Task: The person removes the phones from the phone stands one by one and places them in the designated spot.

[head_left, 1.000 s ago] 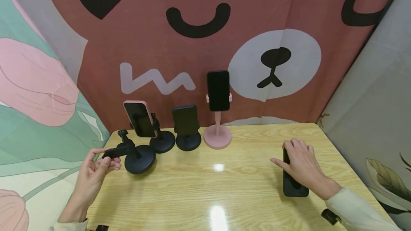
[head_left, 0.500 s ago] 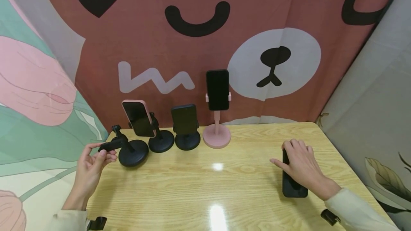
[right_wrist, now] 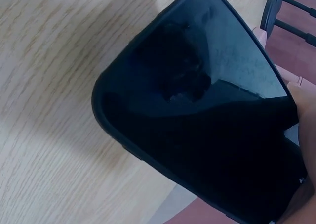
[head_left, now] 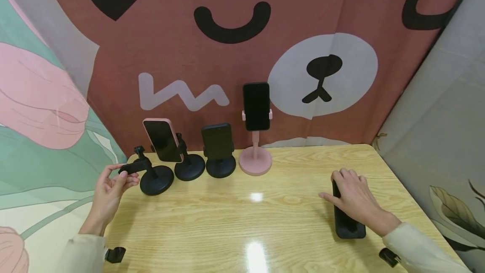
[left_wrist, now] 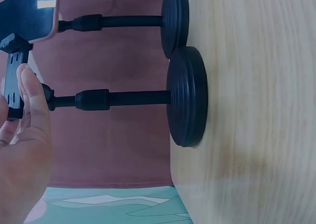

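At the table's left side my left hand point(head_left: 110, 195) pinches the black clamp head point(left_wrist: 14, 80) of a phone stand between thumb and fingers. That stand's round black base point(left_wrist: 187, 98) is at the table surface, its thin pole upright, no phone in its clamp. Over on the right, my right hand point(head_left: 354, 197) lies across a black smartphone point(head_left: 347, 222), fingers curled over its far end and thumb sticking out to the left. The right wrist view shows the dark, glossy screen of the smartphone point(right_wrist: 187, 105) close up, with its far end hidden by the hand.
Along the back stand a black stand with a pink-cased phone point(head_left: 163, 140), another black stand with a dark phone point(head_left: 218, 141), and a pink stand point(head_left: 255, 163) holding a black phone point(head_left: 256, 106). Behind the wood-grain table point(head_left: 227, 222) hangs a bear-print curtain point(head_left: 182, 54).
My left hand has moved the black stand back and left, its base levelling from a tilt. My right hand and the smartphone have shifted slightly toward the near edge.
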### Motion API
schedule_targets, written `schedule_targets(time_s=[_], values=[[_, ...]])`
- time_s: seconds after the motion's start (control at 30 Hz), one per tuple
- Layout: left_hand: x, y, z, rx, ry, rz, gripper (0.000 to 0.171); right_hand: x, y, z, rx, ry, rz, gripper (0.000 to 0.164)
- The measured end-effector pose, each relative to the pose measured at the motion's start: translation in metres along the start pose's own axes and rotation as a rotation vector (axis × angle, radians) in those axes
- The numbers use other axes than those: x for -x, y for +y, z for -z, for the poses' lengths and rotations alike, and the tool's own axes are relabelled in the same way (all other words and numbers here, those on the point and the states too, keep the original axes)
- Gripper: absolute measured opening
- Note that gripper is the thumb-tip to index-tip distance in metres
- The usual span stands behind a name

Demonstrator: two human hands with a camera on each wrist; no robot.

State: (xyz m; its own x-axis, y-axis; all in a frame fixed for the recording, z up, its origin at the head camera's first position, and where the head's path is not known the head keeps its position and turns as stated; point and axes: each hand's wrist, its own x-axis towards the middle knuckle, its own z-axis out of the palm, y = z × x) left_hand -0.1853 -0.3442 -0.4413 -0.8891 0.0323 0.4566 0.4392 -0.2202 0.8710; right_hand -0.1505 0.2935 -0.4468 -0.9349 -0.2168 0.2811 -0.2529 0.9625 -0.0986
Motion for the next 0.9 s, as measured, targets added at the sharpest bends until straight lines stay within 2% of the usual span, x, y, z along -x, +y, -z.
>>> schedule_targets(time_s=[0.3, 0.53, 0.9], values=[[-0.012, -0.004, 0.008, -0.016, 0.007, 0.048, 0.021, 0.001, 0.007, -0.004, -0.012, -0.029, 0.005, 0.048], [-0.020, -0.005, 0.015, 0.113, 0.063, 0.116, 0.025, 0.001, 0.011, -0.009, -0.027, -0.081, 0.013, 0.049], [-0.025, -0.004, 0.020, 0.212, 0.122, 0.188, 0.028, 0.003, 0.023, -0.018, -0.036, -0.120, 0.013, 0.049]])
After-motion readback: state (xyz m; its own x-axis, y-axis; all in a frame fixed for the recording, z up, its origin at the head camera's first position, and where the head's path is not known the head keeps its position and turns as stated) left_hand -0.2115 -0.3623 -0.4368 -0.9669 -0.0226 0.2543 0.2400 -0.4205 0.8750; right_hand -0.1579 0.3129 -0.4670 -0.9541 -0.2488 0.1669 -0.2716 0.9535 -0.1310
